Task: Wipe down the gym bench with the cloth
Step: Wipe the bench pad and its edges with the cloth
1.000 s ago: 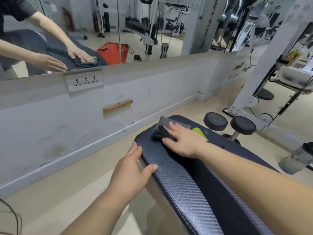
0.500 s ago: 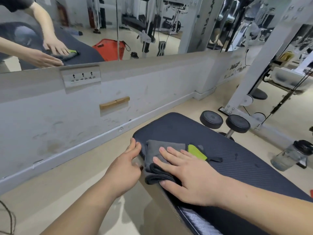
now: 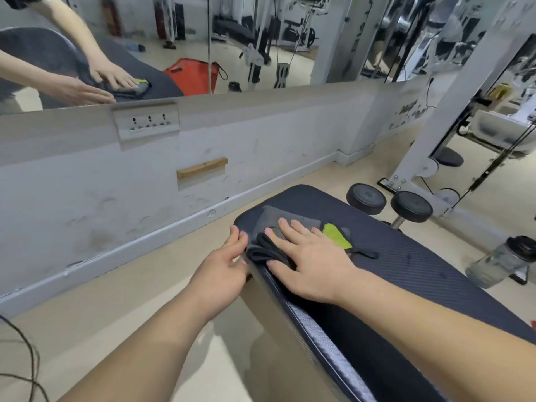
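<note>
Cloth [image 3: 293, 224], grey with a green patch [image 3: 336, 235], lies bunched on the dark padded bench [image 3: 406, 256]. It is pressed flat under the straight-fingered right hand [image 3: 310, 262], which hides its middle. The left hand [image 3: 223, 265] rests just beside it against the pad's edge, fingers straight, thumb hidden. Beyond the right hand, a dumbbell [image 3: 388, 201] sits partly behind the bench, near a clear bottle [image 3: 499, 262]. The bench's near end is cut off.

Your grey cloth [image 3: 271, 220], lime-green at one corner, is lying partly bunched on the dark ribbed gym bench [image 3: 420, 265], sitting at the left edge near its rounded far end.
</note>
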Available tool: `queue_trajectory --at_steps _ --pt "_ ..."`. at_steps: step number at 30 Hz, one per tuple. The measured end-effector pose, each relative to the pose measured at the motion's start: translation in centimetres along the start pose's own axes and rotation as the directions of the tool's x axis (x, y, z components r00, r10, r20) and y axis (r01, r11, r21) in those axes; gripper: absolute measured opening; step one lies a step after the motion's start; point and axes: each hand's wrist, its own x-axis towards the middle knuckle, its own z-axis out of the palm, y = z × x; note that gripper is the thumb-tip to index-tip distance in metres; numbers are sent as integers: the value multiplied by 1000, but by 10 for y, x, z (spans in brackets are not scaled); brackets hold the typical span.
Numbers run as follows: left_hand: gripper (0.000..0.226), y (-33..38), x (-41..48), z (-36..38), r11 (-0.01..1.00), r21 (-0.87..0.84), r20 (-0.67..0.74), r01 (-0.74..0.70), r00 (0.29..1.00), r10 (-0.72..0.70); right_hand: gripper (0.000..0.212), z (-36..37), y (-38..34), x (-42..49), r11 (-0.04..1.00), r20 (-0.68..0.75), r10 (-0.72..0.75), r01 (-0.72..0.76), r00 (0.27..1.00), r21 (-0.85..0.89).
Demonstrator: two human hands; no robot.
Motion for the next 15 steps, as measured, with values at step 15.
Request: queue_trajectory --at_steps 15 --pt "70 10 -8 -3 994 -81 -36 74 996 -77 70 -19 31 100 969 135 222 -235 966 83"
